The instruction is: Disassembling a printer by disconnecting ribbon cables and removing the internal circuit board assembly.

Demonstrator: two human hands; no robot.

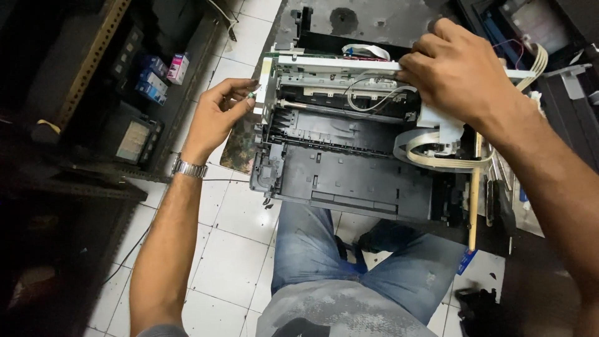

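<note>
Printer chassis (349, 168), cover removed, rests on lap; left hand (215, 115) pinches its left frame edge; right hand (458, 72) grips, apparently, the top rail (331, 62) near white cables (437, 159).

My left hand (215, 115) reaches in from the left, fingers curled in a light pinch, wristwatch (188, 167) on that forearm. My right hand (458, 75) sits far right, palm down, fingers bent and pressing.

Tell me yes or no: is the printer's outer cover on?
No, the printer is open, with its metal rail, white cables and black inner tray bare.
</note>
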